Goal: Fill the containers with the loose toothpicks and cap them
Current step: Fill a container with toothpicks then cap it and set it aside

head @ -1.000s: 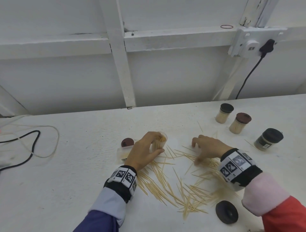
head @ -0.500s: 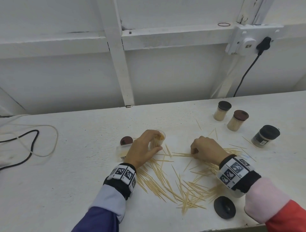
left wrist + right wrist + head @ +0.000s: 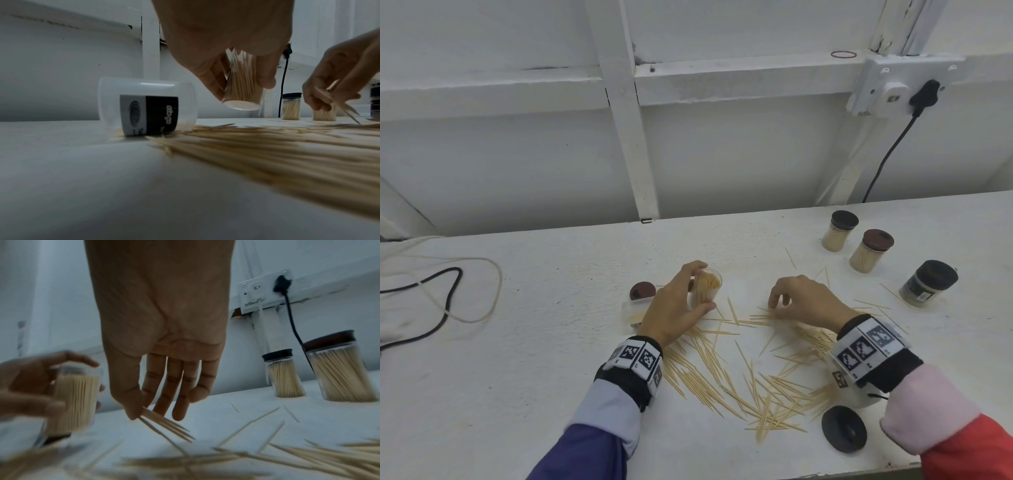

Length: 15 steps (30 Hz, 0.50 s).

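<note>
My left hand (image 3: pixel 678 305) grips an uncapped clear container (image 3: pixel 707 286) nearly full of toothpicks, lifted slightly and tilted off the table (image 3: pixel 242 91). My right hand (image 3: pixel 801 301) is to its right, low over the table, pinching a few toothpicks (image 3: pixel 164 425) between thumb and fingers. Loose toothpicks (image 3: pixel 739 380) lie scattered across the white table in front of both hands. An empty clear container (image 3: pixel 148 107) with a black and grey label lies on its side left of my left hand. A brown cap (image 3: pixel 642 290) sits behind it. A black cap (image 3: pixel 844 433) lies near the front edge.
Two capped, filled containers (image 3: pixel 837 231) (image 3: pixel 870 250) and a dark capped jar (image 3: pixel 927 282) stand at the right back. Cables (image 3: pixel 445 301) lie at the left. A wall socket with a black plug (image 3: pixel 923 94) hangs above. The table's front edge runs close by the black cap.
My right hand has slid left across the pile and lifted a few toothpicks off the table. My left hand stays gripping the container.
</note>
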Available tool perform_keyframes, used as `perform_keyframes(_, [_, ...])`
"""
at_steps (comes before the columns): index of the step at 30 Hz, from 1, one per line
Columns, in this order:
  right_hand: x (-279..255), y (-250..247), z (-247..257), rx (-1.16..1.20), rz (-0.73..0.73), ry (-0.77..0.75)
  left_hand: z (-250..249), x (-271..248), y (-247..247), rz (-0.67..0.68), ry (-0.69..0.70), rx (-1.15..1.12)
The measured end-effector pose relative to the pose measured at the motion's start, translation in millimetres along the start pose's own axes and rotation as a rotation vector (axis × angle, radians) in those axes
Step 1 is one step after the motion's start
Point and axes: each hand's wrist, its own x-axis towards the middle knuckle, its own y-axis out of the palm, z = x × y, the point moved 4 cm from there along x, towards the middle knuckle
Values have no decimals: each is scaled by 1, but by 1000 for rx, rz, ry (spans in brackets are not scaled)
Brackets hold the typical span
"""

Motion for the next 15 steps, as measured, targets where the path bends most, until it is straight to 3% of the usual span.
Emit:
perform_keyframes(8, [-3,-29,20,661,-103,-119,1,0,1,5,-14,-9])
perform_keyframes(15, [7,-50,53,1119,-368,-225,1,0,2,21,-14,10])
